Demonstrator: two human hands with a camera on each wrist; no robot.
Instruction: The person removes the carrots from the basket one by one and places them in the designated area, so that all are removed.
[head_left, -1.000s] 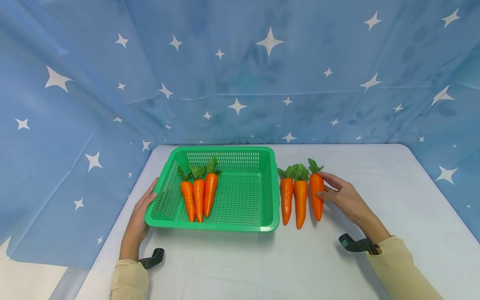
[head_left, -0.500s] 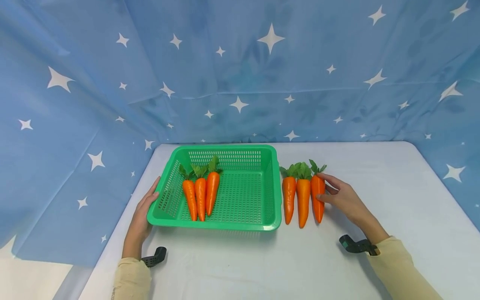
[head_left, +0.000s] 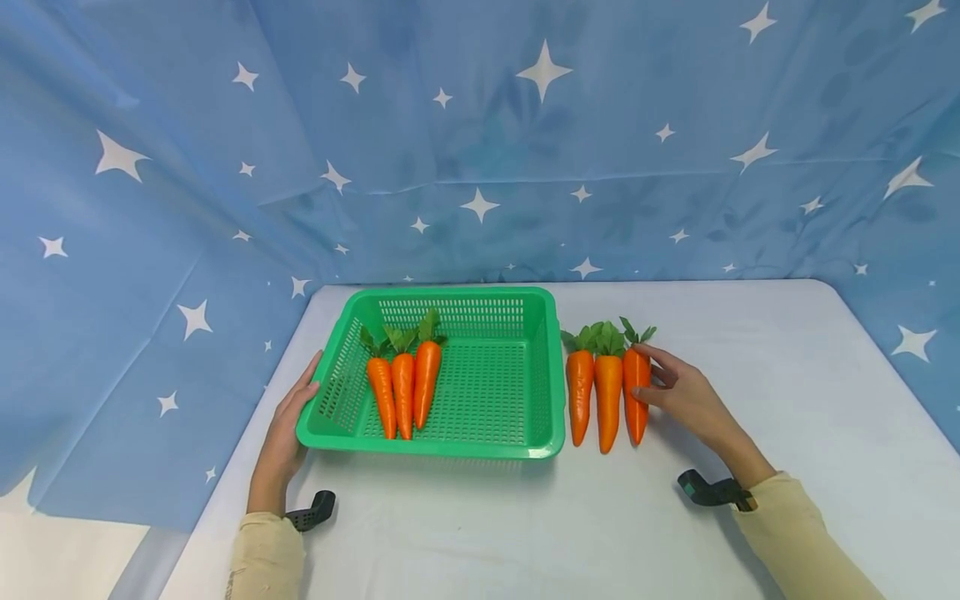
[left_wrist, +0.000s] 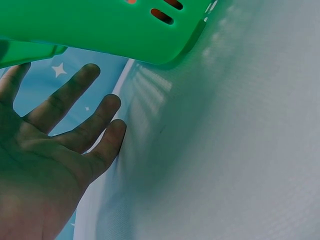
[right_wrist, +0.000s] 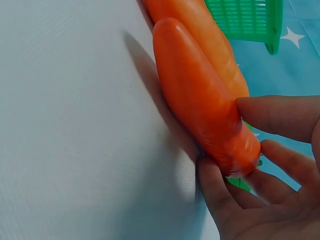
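Note:
My right hand (head_left: 686, 398) holds the rightmost carrot (head_left: 638, 387) by its upper part, thumb on one side and fingers on the other. That carrot lies on the white table, leafy top pointing away from me. Close against it is a middle carrot (head_left: 608, 400), and another carrot (head_left: 580, 392) lies to the left of that. In the right wrist view the fingers curve around the thick end of the held carrot (right_wrist: 200, 95). My left hand (head_left: 283, 429) rests at the left rim of the green basket (head_left: 431, 447); the left wrist view shows its fingers (left_wrist: 75, 92) straight and spread.
Three carrots (head_left: 402, 387) lie side by side in the left part of the basket, leaves toward the back wall. A blue curtain (head_left: 480, 150) with white stars hangs behind and beside the white table (head_left: 465, 533).
The held carrot has shifted slightly left, narrowing the gap to the middle carrot, and it stands straighter. The left hand stays at the basket. The head view has shifted a little.

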